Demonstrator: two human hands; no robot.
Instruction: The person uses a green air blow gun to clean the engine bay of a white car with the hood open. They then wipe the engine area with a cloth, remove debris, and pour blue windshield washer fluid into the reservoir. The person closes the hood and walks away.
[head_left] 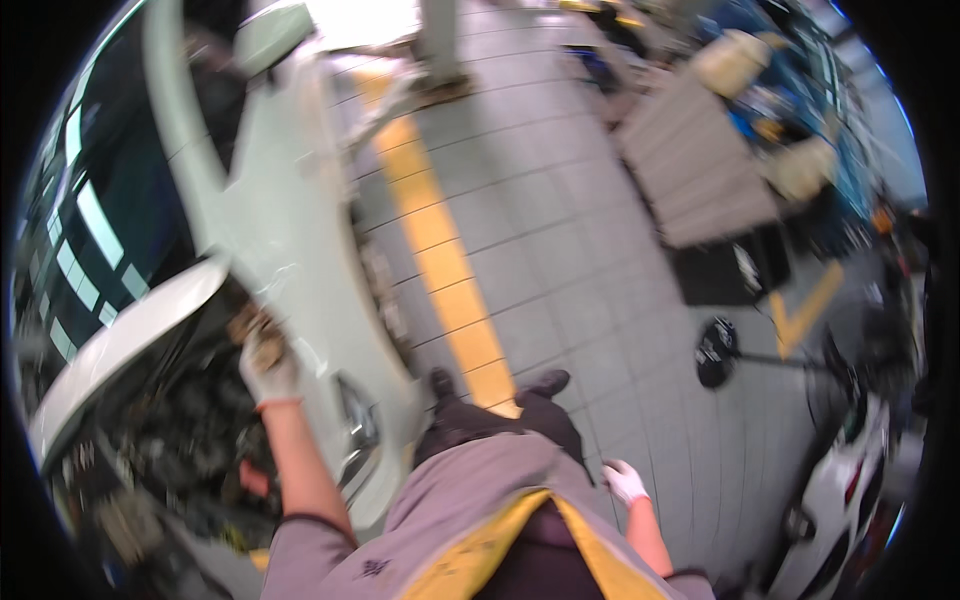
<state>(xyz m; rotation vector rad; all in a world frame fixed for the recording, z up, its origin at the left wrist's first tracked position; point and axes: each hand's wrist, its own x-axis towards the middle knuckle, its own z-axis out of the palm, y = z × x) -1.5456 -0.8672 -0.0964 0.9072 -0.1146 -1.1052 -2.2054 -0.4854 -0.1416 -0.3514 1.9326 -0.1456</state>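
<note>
My left hand (267, 365), in a white glove with brown, dirty fingers, reaches out over the edge of the engine bay (160, 410) of a white car. It is beside the rear corner of the raised hood (140, 345) and the white fender (300, 270). Blur smears its fingers, so whether they grip anything is unclear. My right hand (625, 482), also in a white glove, hangs low at my right side above the tiled floor. Its fingers look loosely apart, with nothing visible in them.
A yellow stripe (440, 260) runs along the grey tiles past my shoes. The car's headlight (357, 420) is close to my left. A grey post (438, 45) stands ahead. To the right are a brownish-grey padded surface (700, 150), a black round-topped stand (716, 352) and another white vehicle (835, 490).
</note>
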